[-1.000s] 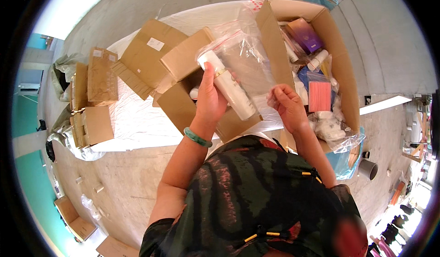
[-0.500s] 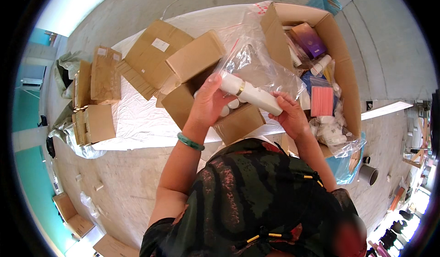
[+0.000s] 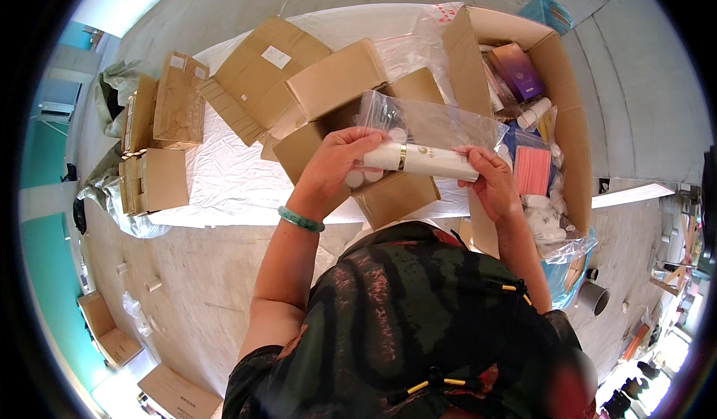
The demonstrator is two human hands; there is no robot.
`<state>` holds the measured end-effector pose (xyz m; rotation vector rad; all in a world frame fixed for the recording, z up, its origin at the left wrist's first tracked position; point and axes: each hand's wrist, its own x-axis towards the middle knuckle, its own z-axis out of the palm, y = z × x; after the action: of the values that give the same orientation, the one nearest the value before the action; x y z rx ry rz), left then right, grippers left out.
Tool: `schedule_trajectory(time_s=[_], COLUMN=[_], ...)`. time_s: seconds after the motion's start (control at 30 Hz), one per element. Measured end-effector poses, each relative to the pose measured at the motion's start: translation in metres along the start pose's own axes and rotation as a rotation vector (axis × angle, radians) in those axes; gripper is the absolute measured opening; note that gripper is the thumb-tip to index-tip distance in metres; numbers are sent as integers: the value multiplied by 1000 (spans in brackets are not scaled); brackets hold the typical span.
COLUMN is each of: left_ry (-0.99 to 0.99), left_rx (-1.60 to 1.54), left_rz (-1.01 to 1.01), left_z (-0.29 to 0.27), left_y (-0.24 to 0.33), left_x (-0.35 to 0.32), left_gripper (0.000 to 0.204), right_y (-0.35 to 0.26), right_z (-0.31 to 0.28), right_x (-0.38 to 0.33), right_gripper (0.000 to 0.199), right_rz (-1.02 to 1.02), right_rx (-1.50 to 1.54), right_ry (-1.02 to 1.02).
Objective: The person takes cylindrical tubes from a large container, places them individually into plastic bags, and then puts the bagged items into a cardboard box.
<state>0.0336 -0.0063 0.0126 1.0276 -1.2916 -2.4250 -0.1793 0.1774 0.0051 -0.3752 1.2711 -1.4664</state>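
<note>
Above the open brown box (image 3: pixel 388 195), my left hand (image 3: pixel 336 161) and right hand (image 3: pixel 489 180) grip a white tube (image 3: pixel 429 162) lying crosswise in its clear bag (image 3: pixel 433 124); cartons crowd the table (image 3: pixel 224 180).

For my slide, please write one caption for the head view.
Both hands, left hand and right hand, hold a white tube in a clear plastic bag above an open cardboard box.

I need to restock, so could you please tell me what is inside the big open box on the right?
The big box shows a purple carton, a white bottle, a pink packet and plastic-wrapped items. Whatever lies underneath them is covered.
</note>
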Motion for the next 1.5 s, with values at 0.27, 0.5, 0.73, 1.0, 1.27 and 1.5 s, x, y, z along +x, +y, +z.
schedule_trajectory(time_s=[0.27,0.5,0.73,1.0,1.27,1.5], left_ry=[194,35,86,0,-12,81], left_rx=[-34,-164,-165,-269,-63,-24], left_rz=[150,157,165,178,297,402], left_z=[12,12,14,14,27,17], left_y=[-6,-4,-14,-19,-27,-48], left_x=[-3,-13,-9,-9,-17,-36], left_gripper=[19,14,13,12,16,26], right_y=[-8,-2,-11,-22,-19,-26], right_z=[11,-4,-10,-20,-42,-26], right_x=[-1,1,2,6,13,6], right_gripper=[29,30,28,24,19,30], right_rz=[-55,-3,-38,-34,-16,-237], right_rx=[-49,-165,-160,-169,-98,-427], right_ry=[13,28,-8,-88,-126,-418])
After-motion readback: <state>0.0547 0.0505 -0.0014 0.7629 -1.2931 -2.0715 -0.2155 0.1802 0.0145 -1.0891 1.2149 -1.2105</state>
